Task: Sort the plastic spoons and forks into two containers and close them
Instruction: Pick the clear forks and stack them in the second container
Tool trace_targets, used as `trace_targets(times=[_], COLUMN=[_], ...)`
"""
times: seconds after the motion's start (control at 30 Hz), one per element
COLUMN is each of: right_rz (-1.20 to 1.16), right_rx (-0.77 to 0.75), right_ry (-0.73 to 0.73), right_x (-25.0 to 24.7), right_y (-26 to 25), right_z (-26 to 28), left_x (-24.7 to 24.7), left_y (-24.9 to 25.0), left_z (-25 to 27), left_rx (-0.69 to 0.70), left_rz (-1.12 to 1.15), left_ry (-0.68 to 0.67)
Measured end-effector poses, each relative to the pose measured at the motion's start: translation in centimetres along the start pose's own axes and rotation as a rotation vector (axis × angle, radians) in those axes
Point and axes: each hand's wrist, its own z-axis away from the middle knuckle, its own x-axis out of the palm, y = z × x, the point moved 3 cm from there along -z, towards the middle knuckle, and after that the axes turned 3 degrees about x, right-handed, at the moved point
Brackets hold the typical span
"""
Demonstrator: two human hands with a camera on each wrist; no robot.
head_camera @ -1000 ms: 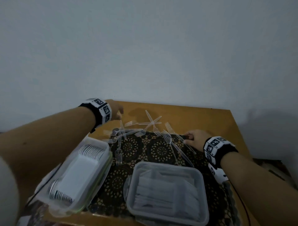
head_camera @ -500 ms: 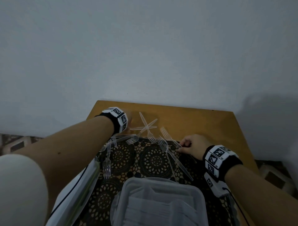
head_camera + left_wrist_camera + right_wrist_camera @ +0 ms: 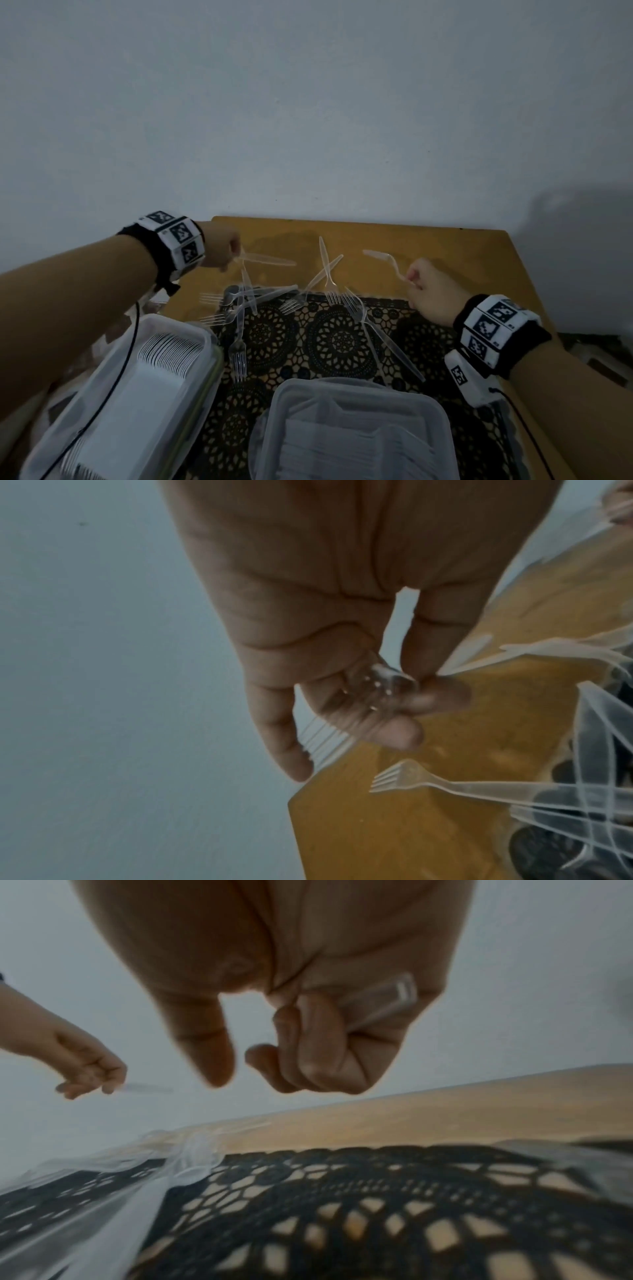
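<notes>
We see the left hand raised over the far left of the tabletop, its fingers pinching the tined end of a clear fork whose handle points right. The right hand is above the black lace mat, near its far right corner, fingers curled round the handle of another fork. Loose forks lie crossed along the mat's far edge. Nearer us on the mat sit two containers: the left one holds stacked cutlery, and the right one holds cutlery we cannot make out.
</notes>
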Motion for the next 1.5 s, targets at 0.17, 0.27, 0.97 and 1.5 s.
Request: trace_targets(times=[0.17,0.27,0.97,1.5], right_rz=[0.207,0.270,0.122,0.299], right_rx=[-0.014,-0.004,-0.129,0.053], right_ry=[-0.211,-0.277,-0.168,-0.122], right_x=[3.1,4.2,3.2,6.9], right_y=[-1.9,-1.6,-7.0,-10.2], right_z=[0.0,-0.2,-5.0,-8.9], left_x=[-0.2,0.1,3.4,1.6], left_y=[-1.8,-2.0,-2.9,-6.3], left_z=[-0.2,-0.8,-5.5,1.9], left_rx=[-0.029,0.011,0.073,0.034], left_rz=[0.113,0.112,-0.178,-0.064], left_ry=[0.052,0.068,0.061,0.234])
